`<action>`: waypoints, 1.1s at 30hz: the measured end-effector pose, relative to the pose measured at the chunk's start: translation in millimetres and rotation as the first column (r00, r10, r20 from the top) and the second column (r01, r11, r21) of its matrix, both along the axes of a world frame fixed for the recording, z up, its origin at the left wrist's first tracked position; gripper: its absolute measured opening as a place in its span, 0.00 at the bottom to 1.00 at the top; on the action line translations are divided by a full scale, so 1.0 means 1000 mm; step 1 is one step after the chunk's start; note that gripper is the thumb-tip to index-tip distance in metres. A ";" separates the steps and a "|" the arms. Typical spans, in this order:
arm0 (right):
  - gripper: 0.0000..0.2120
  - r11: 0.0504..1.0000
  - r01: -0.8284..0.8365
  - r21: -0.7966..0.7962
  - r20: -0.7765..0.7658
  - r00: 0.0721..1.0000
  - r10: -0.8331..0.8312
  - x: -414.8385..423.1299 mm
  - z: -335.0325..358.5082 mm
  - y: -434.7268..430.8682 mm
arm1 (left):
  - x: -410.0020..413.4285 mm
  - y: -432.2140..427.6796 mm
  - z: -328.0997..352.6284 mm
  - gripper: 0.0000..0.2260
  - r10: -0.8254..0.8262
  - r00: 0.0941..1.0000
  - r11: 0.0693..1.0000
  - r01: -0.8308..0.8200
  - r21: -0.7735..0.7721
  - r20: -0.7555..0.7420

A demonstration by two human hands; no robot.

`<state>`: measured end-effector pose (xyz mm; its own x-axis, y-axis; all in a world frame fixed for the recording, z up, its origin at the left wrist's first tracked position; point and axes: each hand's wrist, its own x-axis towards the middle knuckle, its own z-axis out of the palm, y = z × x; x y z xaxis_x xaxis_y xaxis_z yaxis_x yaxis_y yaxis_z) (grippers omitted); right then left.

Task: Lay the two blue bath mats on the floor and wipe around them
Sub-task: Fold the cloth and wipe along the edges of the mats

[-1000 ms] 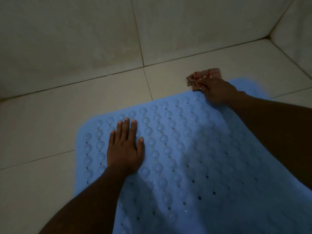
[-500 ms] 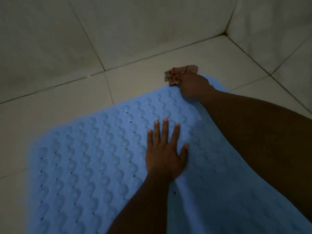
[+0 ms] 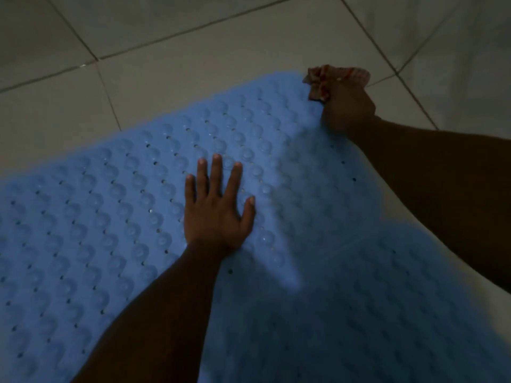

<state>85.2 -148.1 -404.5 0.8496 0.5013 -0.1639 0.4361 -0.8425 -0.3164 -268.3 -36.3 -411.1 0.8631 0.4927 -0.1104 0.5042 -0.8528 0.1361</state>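
Note:
A blue bath mat point(image 3: 110, 217) with rows of suction cups and small holes lies spread on the tiled floor, suction cups up. My left hand point(image 3: 218, 208) rests flat on its middle, fingers spread. A second blue mat point(image 3: 373, 313) overlaps it at the lower right, its edge running diagonally below my left hand. At the first mat's far right corner my right hand point(image 3: 348, 111) is closed on a crumpled reddish cloth point(image 3: 329, 78), and seems to pinch the mat's corner too.
Pale floor tiles point(image 3: 179, 67) with dark grout lines surround the mats. A tiled wall point(image 3: 470, 37) rises at the upper right. The light is dim.
The view has swung left and down, so the wall corner has slid out to the upper right. My left hand stays flat on the mat; my right hand still grips the cloth at the corner.

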 end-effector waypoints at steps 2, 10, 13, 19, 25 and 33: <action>0.28 0.999 0.003 -0.036 -0.001 1.000 -0.003 -0.017 0.007 -0.023 | 0.000 0.000 -0.001 0.33 0.002 1.000 1.000 -0.002 -0.002 0.007; 0.23 0.995 0.028 0.093 0.039 0.999 -0.032 -0.097 0.038 -0.094 | 0.001 -0.001 0.000 0.32 0.008 1.000 1.000 -0.009 0.013 0.001; 0.14 0.998 0.024 0.059 0.031 0.999 -0.025 -0.111 0.037 -0.136 | 0.002 -0.003 0.001 0.33 0.016 0.999 1.000 -0.016 0.008 -0.032; 0.15 0.997 0.025 0.071 0.045 0.999 -0.028 -0.147 0.033 -0.219 | 0.006 -0.010 0.009 0.32 0.021 0.993 1.000 -0.023 -0.019 -0.116; 0.14 0.989 0.143 0.020 -0.013 0.990 -0.143 -0.171 0.039 -0.250 | -0.004 -0.115 0.017 0.34 -0.302 0.953 0.948 0.301 -0.104 0.006; 0.17 0.964 0.264 0.028 -0.025 0.964 -0.264 -0.191 0.046 -0.295 | -0.050 -0.265 -0.007 0.32 -0.546 0.826 0.816 0.563 -0.134 0.142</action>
